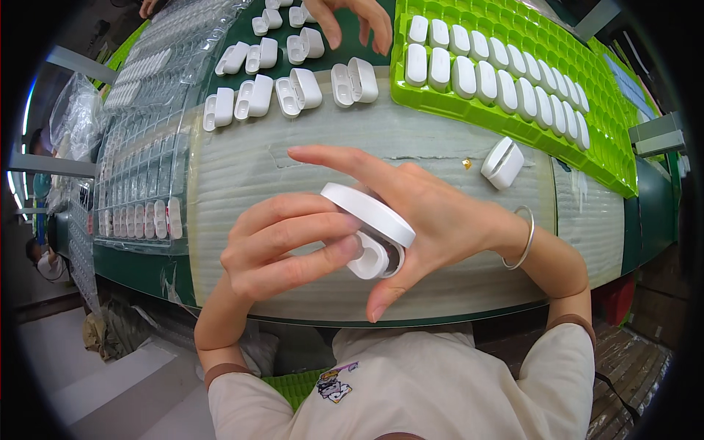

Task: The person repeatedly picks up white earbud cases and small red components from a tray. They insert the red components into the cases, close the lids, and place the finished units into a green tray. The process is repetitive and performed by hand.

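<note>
Over the middle of the table, a white earbud charging case stands tilted with its lid raised. Its white inner part, with a rounded hollow, faces down toward me. My left hand grips the case from the left, fingertips pressed on the lid and inner part. Behind and to the right, my right hand has its index finger and thumb stretched wide apart. The case rests against that palm; its other fingers are hidden. A similar white case, partly open, lies near my right wrist, beside a tiny gold-coloured piece.
Several open white cases stand in rows at the back. Another person's hand reaches over them. At the back right, a bright green tray holds rows of closed cases. Clear plastic trays with small white parts lie left.
</note>
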The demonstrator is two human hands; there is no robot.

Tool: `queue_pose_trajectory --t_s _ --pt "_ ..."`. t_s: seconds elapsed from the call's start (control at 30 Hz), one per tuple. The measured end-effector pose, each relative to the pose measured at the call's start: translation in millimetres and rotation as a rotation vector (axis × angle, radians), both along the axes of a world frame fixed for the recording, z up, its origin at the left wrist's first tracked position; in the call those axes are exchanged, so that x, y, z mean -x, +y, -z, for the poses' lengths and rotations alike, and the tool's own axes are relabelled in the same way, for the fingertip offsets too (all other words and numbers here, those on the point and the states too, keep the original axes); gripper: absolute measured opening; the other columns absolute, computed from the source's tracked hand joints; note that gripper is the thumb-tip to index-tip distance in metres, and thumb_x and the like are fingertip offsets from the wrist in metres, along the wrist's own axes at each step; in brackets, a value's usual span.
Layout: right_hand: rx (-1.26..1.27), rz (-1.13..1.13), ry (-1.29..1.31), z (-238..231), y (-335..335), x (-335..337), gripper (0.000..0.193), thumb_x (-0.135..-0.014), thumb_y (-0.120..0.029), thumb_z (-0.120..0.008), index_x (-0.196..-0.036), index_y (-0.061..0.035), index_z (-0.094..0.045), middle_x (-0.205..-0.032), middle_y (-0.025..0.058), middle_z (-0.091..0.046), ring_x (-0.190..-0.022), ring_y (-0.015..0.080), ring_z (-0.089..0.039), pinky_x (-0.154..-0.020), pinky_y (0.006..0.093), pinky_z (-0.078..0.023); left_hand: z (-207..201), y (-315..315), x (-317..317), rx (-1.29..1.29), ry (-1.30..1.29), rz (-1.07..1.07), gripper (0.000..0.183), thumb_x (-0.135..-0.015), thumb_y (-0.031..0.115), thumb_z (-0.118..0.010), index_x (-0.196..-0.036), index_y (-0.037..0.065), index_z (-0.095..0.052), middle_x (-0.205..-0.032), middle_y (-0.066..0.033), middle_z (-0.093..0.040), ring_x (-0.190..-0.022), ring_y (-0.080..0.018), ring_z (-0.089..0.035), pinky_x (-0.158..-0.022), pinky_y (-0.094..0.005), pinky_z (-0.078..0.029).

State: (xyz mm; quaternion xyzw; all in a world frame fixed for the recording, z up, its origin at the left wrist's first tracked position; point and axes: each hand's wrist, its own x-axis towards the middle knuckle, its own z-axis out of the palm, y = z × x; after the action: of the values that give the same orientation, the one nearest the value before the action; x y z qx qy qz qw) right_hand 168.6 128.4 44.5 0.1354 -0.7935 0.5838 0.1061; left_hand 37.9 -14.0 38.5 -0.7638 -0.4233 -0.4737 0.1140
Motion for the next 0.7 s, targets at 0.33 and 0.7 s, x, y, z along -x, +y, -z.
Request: queue_pose_trajectory --t_s 0.33,0.7 --pt "0.029 0.000 0.022 3.2 -4.0 -0.1 0.110 -0.052 -0.049 -0.081 -0.134 -0.0026 -0.024 -0.081 0.0148 -0.060 -0.069 0.0311 -0.060 -0.061 0.0362 -0.047 -0.7 -1.7 -2.9 0.006 0.014 0.003 0.028 -0.057 0.001 -0.068 -0.085 0.003 -0.066 -0.086 -0.0097 -0.063 -0.075 -0.0230 -0.062 -0.059 -0.0286 -0.052" --pt "-0.008 0.012 -0.022 0.5 -3.7 -2.0 0.114 -0.047 -0.049 -0.085 -0.135 -0.0047 -0.027 -0.092 0.0063 -0.062 -0.079 0.0187 -0.063 -0.066 0.0275 -0.049 -2.2 -3.2 -4.9 0.063 -0.058 0.030 0.035 -0.055 -0.005 -0.068 -0.089 0.005 -0.065 -0.090 -0.0088 -0.063 -0.079 -0.0224 -0.060 -0.062 -0.0282 -0.051"
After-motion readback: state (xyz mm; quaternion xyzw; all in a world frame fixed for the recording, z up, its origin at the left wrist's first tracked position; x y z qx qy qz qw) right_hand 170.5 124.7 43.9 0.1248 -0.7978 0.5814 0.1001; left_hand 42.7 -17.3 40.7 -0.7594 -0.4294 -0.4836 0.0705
